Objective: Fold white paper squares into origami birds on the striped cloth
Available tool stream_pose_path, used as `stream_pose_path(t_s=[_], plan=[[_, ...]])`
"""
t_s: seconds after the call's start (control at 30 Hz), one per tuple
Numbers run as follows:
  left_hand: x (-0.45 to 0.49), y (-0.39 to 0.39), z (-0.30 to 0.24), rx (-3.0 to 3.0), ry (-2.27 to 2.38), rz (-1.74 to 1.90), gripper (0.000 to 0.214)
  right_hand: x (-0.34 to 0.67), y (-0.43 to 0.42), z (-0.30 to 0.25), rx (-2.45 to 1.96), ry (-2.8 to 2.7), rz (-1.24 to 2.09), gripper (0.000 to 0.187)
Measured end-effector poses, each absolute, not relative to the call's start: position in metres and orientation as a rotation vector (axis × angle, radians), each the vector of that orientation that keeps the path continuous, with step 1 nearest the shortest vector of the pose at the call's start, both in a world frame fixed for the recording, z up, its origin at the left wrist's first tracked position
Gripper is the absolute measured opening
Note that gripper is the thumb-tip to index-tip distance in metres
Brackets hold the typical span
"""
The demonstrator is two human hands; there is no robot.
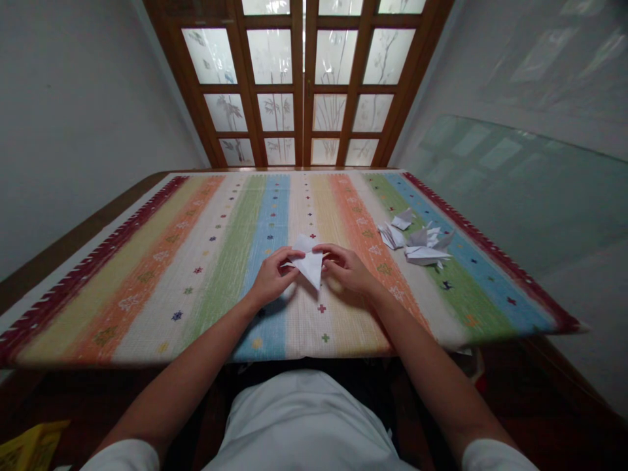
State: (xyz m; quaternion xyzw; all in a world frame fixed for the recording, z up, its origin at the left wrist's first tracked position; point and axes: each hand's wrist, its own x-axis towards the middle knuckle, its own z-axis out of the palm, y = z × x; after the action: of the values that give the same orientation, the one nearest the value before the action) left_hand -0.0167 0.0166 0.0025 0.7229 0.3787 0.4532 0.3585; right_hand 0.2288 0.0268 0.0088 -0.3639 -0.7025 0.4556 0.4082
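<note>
A folded piece of white paper (pixel 310 267) is held up between my two hands, just above the striped tablecloth. One of its pointed corners aims down toward me. My left hand (pixel 273 275) pinches its left edge between thumb and fingers. On the opposite edge, my right hand (pixel 347 267) grips the paper the same way, with its index finger near the top. Folded white paper figures (pixel 426 248) lie in a small cluster to the right of my right hand.
The striped tablecloth (pixel 147 281) covers the table, its near edge close to my body. Wooden doors with glass panes (pixel 305 85) stand beyond the far edge. A glass panel (pixel 520 190) leans by the right wall. A yellow crate (pixel 34 448) sits low at the left.
</note>
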Motion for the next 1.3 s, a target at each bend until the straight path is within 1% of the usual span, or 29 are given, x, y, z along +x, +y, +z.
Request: stream_pose_path(t_s=[0.17,0.27,0.43,0.57,0.7,0.8,0.9,0.97,1.07,1.2,1.3], plan=[[-0.018,0.016,0.001,1.830,0.938,1.148,0.029,0.234,0.031,0.008,-0.933,-1.768,1.037,0.027],[-0.017,0.014,0.002,1.785,0.898,1.130,0.029,0.234,0.031,0.009,-0.921,-1.746,1.005,0.026],[-0.016,0.012,0.005,1.696,0.842,1.098,0.039,0.229,0.033,0.008,-0.947,-1.656,1.036,0.033],[-0.015,0.014,0.003,1.731,0.877,1.095,0.040,0.225,0.034,0.007,-0.973,-1.611,1.094,0.037],[-0.011,0.017,-0.004,1.625,0.954,1.158,0.043,0.220,0.031,0.009,-0.950,-1.555,1.171,0.046],[-0.009,0.017,-0.006,1.669,1.059,1.271,0.034,0.217,0.029,0.010,-0.943,-1.536,1.205,0.045],[-0.010,0.015,-0.002,1.941,1.182,1.382,0.024,0.214,0.030,0.009,-0.965,-1.509,1.163,0.045],[-0.010,0.013,0.002,2.121,1.205,1.378,0.020,0.215,0.032,0.008,-0.992,-1.492,1.102,0.045],[-0.009,0.010,0.006,2.246,1.062,1.251,0.010,0.216,0.035,0.007,-1.000,-1.475,1.032,0.044],[-0.006,0.009,0.004,2.169,0.895,1.169,0.038,0.216,0.030,0.010,-0.912,-1.588,1.019,0.039],[-0.006,0.010,0.000,2.011,0.865,1.149,0.047,0.216,0.023,0.015,-0.810,-1.759,0.938,0.030]])
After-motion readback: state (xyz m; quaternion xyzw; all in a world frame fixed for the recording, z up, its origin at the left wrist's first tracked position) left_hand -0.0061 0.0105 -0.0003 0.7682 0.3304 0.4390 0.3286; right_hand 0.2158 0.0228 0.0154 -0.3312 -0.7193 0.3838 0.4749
